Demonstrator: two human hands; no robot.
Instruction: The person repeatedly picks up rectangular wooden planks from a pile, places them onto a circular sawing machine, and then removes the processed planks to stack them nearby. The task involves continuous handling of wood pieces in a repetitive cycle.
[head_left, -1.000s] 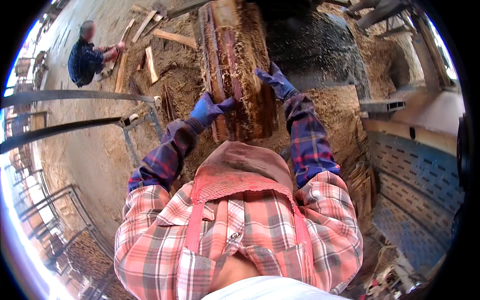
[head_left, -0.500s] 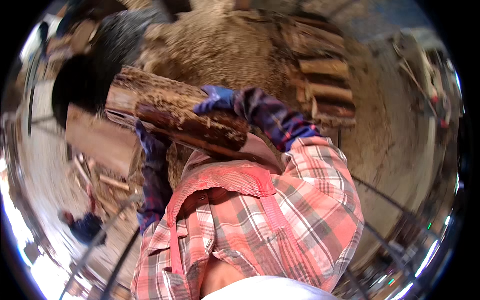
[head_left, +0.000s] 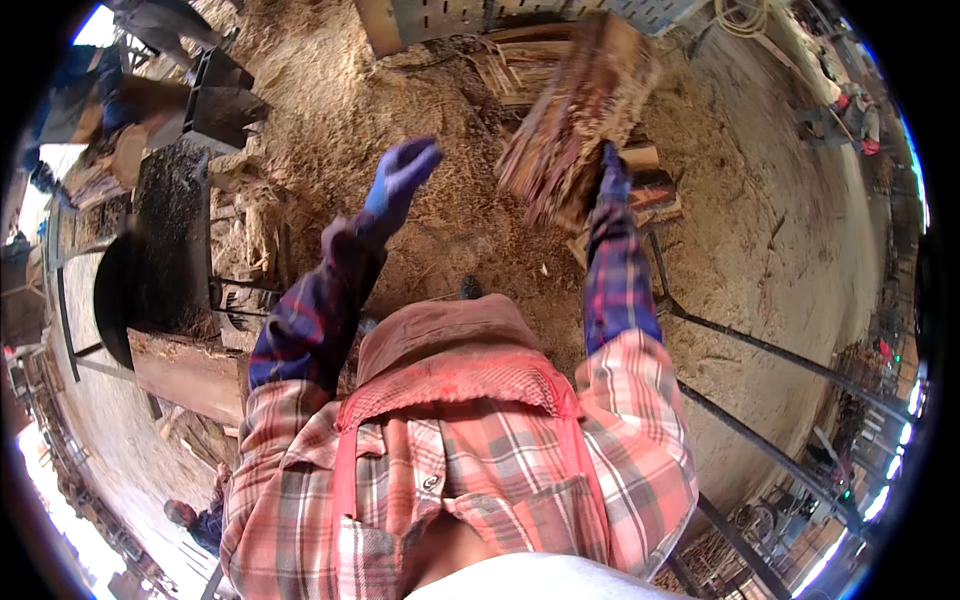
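It looks like setting down the long brown log (head_left: 578,118); the blue-gloved right hand (head_left: 614,184) should steady it, fingers unclear. The blue-gloved left hand (head_left: 398,180) has straight, empty fingers.

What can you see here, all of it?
Big wood piece: one, brown, upper middle
Wood pile: several pieces, brown, beside that
Sawdust: uncountable, tan, across the ground
Slotted panel: one, bluish, top edge
Coil: one, pale, upper right
Disc: one, black, left
Board: one, brown, left
Rails: several, dark, lower right
People: at least two, darkly dressed, left
Apron: one, reddish, lower middle
Plaid shirt: one, pink, lower middle
Left hand: one, blue-gloved, over the sawdust
Right hand: one, blue-gloved, at the big wood piece
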